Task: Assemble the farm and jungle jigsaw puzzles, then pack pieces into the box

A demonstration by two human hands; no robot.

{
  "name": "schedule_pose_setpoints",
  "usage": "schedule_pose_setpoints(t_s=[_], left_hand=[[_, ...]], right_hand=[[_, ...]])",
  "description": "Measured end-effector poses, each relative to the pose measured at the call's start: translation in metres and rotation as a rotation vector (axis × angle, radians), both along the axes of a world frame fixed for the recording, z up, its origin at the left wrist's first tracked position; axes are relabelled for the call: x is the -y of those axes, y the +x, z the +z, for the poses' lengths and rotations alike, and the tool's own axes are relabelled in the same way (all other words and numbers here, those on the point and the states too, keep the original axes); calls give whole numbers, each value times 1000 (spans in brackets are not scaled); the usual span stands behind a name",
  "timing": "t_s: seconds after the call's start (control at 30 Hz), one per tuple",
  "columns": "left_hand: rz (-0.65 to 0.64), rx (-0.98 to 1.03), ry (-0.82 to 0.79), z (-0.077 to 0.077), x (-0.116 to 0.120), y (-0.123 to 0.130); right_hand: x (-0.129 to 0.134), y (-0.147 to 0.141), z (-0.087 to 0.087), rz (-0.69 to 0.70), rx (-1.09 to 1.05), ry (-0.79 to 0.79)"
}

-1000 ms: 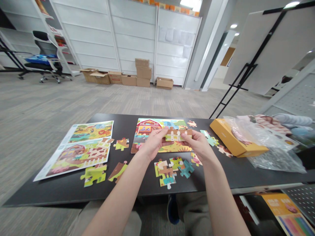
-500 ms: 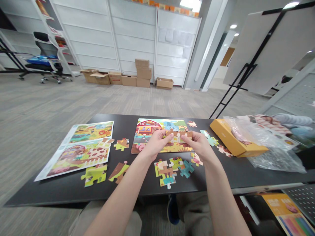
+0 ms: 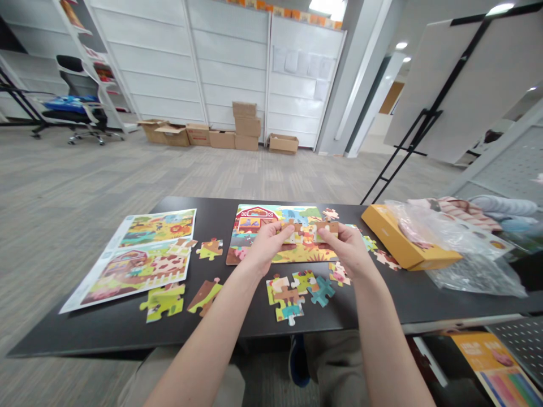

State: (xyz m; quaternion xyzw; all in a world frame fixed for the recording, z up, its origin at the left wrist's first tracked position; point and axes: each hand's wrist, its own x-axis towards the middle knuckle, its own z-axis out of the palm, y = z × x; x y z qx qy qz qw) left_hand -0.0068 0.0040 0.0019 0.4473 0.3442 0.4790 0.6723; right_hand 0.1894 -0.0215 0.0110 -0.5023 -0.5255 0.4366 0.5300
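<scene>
Above the picture board (image 3: 307, 256), near the table's (image 3: 106, 333) far edge, the left hand (image 3: 268, 244) pinches one puzzle piece (image 3: 296, 235) and the right hand (image 3: 347, 246) pinches a second piece (image 3: 331, 227), a gap between the two. Both look like light, stiff card, probably not very slippery; the knobs seem easiest to bend, so a pinch on the broad faces near the outer edges suits them best.

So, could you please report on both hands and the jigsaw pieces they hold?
Left hand: grip on one jigsaw piece. Right hand: grip on a second piece, held apart from it. Barn picture shows behind both.
</scene>
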Motion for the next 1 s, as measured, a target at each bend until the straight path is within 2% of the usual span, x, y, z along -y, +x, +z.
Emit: schedule_pose_setpoints(t_s=[0.13,0.33,0.53,0.7,0.87,1.0], left_hand=[[5,70,-41,-1,-2,-1],[-46,127,-45,0,-2,0],[-36,69,-45,-4,-1,1],[-34,40,-63,-1,1,1],[-21,-8,-28,-2,1,0],[6,-138,33,-9,-2,1]], right_hand=[[0,4,3,-45,-81,-4],[1,6,3,49,-44,-31],[0,14,1,74,-8,-58],[2,21,1,124,-47,-112],[1,24,1,96,-74,-93],[1,24,1,56,-67,-52]])
